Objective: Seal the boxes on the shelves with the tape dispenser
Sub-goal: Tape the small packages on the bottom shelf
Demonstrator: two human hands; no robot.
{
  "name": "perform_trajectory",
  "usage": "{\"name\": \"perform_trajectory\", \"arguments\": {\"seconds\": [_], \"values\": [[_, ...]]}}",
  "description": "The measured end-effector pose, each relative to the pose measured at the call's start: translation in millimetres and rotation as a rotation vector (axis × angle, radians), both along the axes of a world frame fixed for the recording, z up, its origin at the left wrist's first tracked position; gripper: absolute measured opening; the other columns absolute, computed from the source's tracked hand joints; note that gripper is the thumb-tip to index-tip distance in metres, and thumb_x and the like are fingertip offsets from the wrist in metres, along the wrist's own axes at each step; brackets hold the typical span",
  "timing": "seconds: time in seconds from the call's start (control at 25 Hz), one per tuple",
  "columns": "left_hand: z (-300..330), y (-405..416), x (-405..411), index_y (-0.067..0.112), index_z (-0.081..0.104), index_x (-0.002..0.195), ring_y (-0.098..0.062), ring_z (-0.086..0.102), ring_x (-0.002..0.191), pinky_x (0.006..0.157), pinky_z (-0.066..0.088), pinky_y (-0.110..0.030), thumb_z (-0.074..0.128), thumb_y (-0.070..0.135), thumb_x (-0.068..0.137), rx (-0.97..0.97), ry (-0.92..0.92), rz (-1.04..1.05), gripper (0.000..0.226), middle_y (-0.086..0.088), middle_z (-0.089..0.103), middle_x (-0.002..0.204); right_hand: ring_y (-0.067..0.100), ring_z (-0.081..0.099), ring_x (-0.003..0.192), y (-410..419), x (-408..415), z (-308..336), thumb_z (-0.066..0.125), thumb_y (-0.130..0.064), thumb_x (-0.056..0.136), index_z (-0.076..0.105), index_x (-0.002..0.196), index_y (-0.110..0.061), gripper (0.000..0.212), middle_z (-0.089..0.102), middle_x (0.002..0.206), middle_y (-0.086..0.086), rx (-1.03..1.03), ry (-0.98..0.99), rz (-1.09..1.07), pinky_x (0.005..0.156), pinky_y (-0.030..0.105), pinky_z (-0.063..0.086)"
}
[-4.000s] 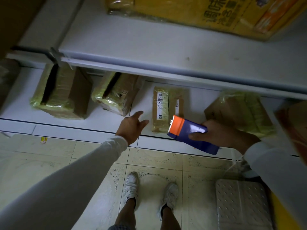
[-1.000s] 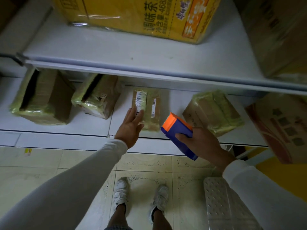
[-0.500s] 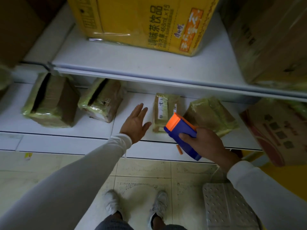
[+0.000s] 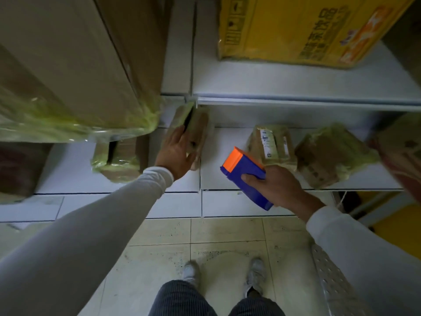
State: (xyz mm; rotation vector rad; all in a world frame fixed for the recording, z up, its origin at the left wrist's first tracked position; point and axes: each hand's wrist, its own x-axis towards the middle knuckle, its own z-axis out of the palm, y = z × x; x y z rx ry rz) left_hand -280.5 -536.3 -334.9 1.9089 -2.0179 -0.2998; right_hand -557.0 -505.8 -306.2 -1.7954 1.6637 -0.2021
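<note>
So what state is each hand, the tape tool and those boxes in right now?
Left hand: open, fingers on the tilted box.
Right hand: gripping the tape dispenser.
Tape dispenser: held in the air, touching no box.
Labelled box: lying flat, taped.
Box with slit: top seam gaping.

blue-orange tape dispenser [image 4: 245,176] held before taped boxes [image 4: 270,144] on low shelf [image 4: 227,179].
</note>
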Motion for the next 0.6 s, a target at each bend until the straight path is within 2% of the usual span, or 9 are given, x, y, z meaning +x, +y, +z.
{"name": "perform_trajectory", "arguments": {"seconds": [0.12, 0.24, 0.36, 0.48, 0.6], "values": [[-5.1, -17.6, 11.5, 0.006, 0.023, 0.146, -0.033, 0.023, 0.141, 0.113, 0.022, -0.040, 0.063, 0.043, 0.084, 0.082, -0.023, 0.102, 0.082, -0.019, 0.022, 0.153, 0.015, 0.060, 0.055, 11.5, 12.0, -6.5, 0.060, -0.061, 0.085, 0.055, 0.068, -0.019, 0.046, 0.061, 0.060, -0.002, 0.002, -0.009, -0.077, 0.049, 0.024, 0.037], [-12.5, -25.6, 10.1, 0.010, 0.013, 0.149, -0.032, 0.018, 0.142, 0.116, 0.018, -0.042, 0.063, 0.053, 0.080, 0.200, 0.002, 0.178, 0.096, -0.017, 0.018, 0.155, 0.020, 0.062, 0.055, 22.4, 9.4, -13.9, 0.061, -0.061, 0.084, 0.058, 0.069, -0.014, 0.050, 0.062, 0.060, 0.003, 0.038, -0.052, -0.098, 0.051, 0.027, 0.040], [-19.7, -34.0, 4.3, 0.016, 0.007, 0.150, -0.033, 0.014, 0.143, 0.116, 0.015, -0.046, 0.064, 0.060, 0.076, 0.288, -0.042, 0.214, 0.103, -0.014, 0.013, 0.157, 0.019, 0.059, 0.054, 21.9, -1.5, -19.6, 0.061, -0.063, 0.084, 0.054, 0.067, -0.016, 0.051, 0.057, 0.057, -0.001, 0.054, -0.032, -0.121, 0.051, 0.027, 0.039], [-28.3, -37.7, -2.0, 0.016, 0.020, 0.146, -0.034, 0.019, 0.141, 0.113, 0.019, -0.050, 0.063, 0.061, 0.074, 0.254, -0.152, 0.249, 0.095, -0.014, 0.020, 0.154, 0.019, 0.057, 0.052, 11.9, -12.4, -24.4, 0.062, -0.061, 0.084, 0.054, 0.067, -0.015, 0.050, 0.055, 0.056, -0.001, 0.064, -0.043, -0.124, 0.053, 0.029, 0.039], [-29.5, -31.8, -7.4, 0.015, 0.034, 0.137, -0.030, 0.025, 0.139, 0.114, 0.020, -0.047, 0.070, 0.043, 0.071, 0.182, -0.146, 0.145, 0.081, -0.011, 0.029, 0.150, 0.016, 0.053, 0.048, -1.9, -21.5, -22.7, 0.062, -0.059, 0.084, 0.051, 0.063, -0.017, 0.049, 0.053, 0.053, -0.002, 0.092, -0.053, -0.078, 0.050, 0.027, 0.037]]}}
